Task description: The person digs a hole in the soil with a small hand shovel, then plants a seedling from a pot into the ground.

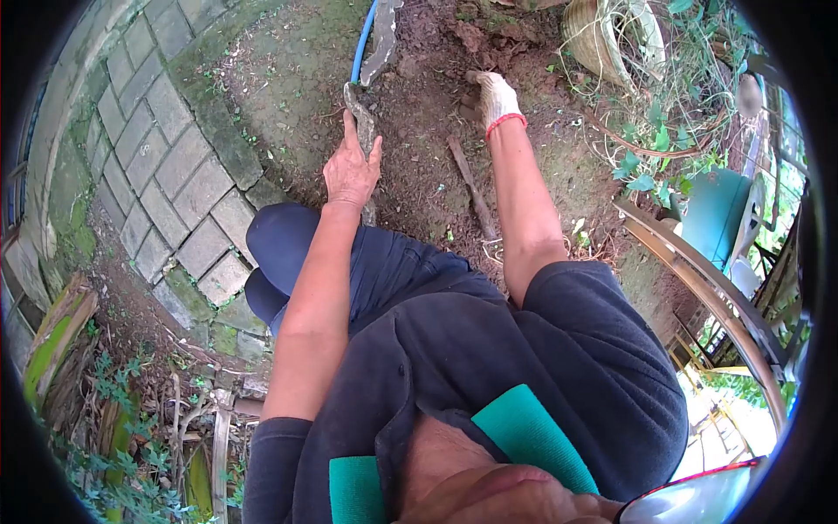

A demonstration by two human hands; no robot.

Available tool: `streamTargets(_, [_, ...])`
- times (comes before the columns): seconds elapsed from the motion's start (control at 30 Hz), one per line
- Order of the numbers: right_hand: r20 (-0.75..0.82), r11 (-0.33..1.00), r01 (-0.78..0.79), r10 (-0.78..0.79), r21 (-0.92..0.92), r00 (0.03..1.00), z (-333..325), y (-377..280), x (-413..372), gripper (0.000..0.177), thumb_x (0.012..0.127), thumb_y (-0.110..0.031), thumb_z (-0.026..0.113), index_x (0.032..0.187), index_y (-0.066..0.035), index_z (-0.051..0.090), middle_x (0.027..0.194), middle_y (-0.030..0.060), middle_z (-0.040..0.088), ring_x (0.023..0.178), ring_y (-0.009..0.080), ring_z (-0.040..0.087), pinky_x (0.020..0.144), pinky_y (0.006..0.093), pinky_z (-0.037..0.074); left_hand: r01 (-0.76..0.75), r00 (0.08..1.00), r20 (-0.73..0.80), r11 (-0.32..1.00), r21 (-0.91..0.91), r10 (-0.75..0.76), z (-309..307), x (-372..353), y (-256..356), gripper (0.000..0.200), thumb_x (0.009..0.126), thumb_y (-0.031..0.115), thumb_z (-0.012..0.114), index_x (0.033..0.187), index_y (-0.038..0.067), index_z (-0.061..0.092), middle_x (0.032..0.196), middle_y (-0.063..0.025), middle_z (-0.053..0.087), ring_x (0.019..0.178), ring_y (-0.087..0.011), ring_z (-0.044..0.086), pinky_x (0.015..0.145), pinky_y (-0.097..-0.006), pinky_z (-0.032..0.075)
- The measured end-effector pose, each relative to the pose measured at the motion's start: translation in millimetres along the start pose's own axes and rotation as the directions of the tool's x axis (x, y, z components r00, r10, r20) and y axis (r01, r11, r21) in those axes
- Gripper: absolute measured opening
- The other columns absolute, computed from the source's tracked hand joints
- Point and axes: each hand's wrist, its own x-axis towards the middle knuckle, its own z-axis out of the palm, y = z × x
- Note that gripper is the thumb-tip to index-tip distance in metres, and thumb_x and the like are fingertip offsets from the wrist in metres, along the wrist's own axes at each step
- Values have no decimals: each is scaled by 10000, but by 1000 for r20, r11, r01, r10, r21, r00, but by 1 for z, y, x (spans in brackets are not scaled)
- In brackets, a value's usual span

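Grey with dried mud, a long narrow bar (pixel 359 106) stands over bare brown soil (pixel 419 166) just ahead of the person's knees. The left hand (pixel 351 173) is bare and has it in hand: the fingers are closed around its lower part, and its caked upper end sticks out above the knuckles. A short bit of it shows below the hand, against the dark trouser leg. Just beyond its top lie a blue hose (pixel 361 39) and a pale grey strip (pixel 384 35), side by side and running away up the ground.

To the right, well apart from the bar, the right hand (pixel 491 94) wears a white knit glove with a red cuff. It is pressed down into loose earth with the fingers bent under; whether they hold anything cannot be told.

A dark stick (pixel 472 185) lies on the soil between the two forearms. Mossy brick paving (pixel 166 166) borders the earth on the left. A woven basket (pixel 602 35) sits among green vines at the upper right, and a teal chair (pixel 716 214) stands beside a rusty metal rail (pixel 698 275).
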Motion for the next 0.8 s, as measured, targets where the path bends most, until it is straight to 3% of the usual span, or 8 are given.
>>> streamTargets(0.17, [198,926,5,75,-378,977,-11,-24,9,308,834,-209,654,1105,-64,633,1045,130,605,823,351,638,725,513,560,-4,1000,-22,1000,-31,3,4,0,-3,703,944,470,506,1470,61,283,1129,-252,642,958,-398,652,862,-467,512])
streamTargets(0.27, [198,1000,3,3,-28,980,-16,-2,21,267,855,-180,614,1094,-60,628,1011,120,609,811,327,626,737,521,553,6,1000,-3,999,-48,-7,0,0,2,685,942,469,510,1449,51,319,1143,-249,638,978,-397,648,872,-462,508])
streamTargets(0.33, [63,993,75,-81,89,995,-4,9,-2,187,893,-138,532,1043,-66,617,892,91,602,768,279,573,801,535,528,0,1000,-9,998,-56,0,2,-1,-1,676,942,470,511,1439,46,339,1140,-248,639,985,-396,646,875,-462,506])
streamTargets(0.4, [175,932,-17,-50,363,983,-7,22,-1,151,895,-141,529,997,-76,619,866,71,591,750,252,563,757,497,523,-10,999,-31,999,-54,8,4,-3,-2,663,943,471,512,1427,44,362,1138,-246,641,986,-393,647,875,-460,507])
streamTargets(0.5, [179,841,-11,-103,542,978,-9,34,3,88,862,-168,613,918,-104,636,783,55,614,660,222,568,610,401,475,-18,999,-41,998,-64,15,4,0,-2,645,942,471,516,1405,39,394,1135,-242,643,991,-389,647,875,-455,509])
streamTargets(0.6, [93,897,30,-79,441,993,-1,31,6,88,877,-172,582,895,-101,632,744,51,608,646,212,569,597,393,470,-23,999,-37,998,-62,21,5,0,-3,628,941,469,523,1379,31,421,1123,-239,647,989,-386,649,877,-452,510])
streamTargets(0.73, [154,872,4,-91,490,984,7,27,12,100,882,-149,554,895,-82,627,706,66,592,625,229,563,556,402,453,-126,975,-189,991,-45,116,15,0,-10,570,943,450,523,1326,43,413,963,-238,669,863,-389,669,775,-477,537])
streamTargets(0.8, [181,839,27,-149,544,972,7,26,6,88,884,-143,540,832,-89,585,679,70,566,618,235,552,552,392,449,-116,980,-166,992,-53,106,17,0,-10,561,944,442,524,1311,29,426,960,-242,668,857,-383,672,767,-469,542])
